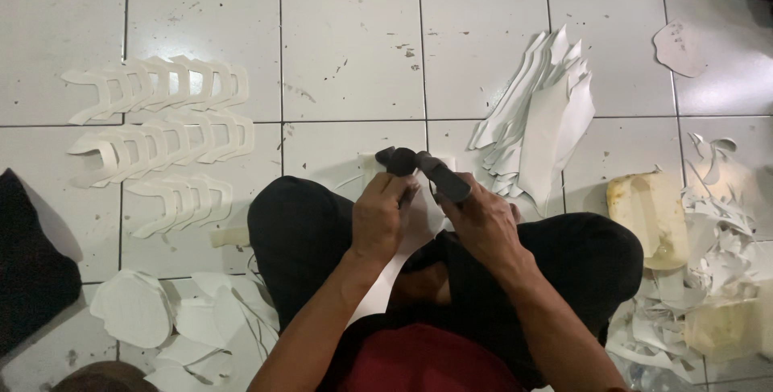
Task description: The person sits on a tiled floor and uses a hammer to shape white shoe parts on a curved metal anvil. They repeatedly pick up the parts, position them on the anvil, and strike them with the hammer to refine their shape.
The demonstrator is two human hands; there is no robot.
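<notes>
Sitting cross-legged on the tiled floor [354, 46], you have both forearms angled inward over your lap, so your hands meet just past your knees. Your left hand [380, 216] is clenched around a white sheet piece [394, 267] that runs from your lap out beneath both hands. Your right hand [483, 227] is grasping dark-handled scissors [423, 168], whose handles stick out on the far side of your fingers [448, 185]; the blades are hidden, so you cannot tell how they stand against the sheet.

To the right, a yellowish plastic container [652, 215] lies on the floor, ringed by white offcuts [721, 223]; what it holds cannot be made out. At far right of centre lies a fanned stack of white sheets [543, 114]. On the left, rows of curved white cut pieces [161, 122] overlap, and rounder white pieces [133, 307] lie nearer you.
</notes>
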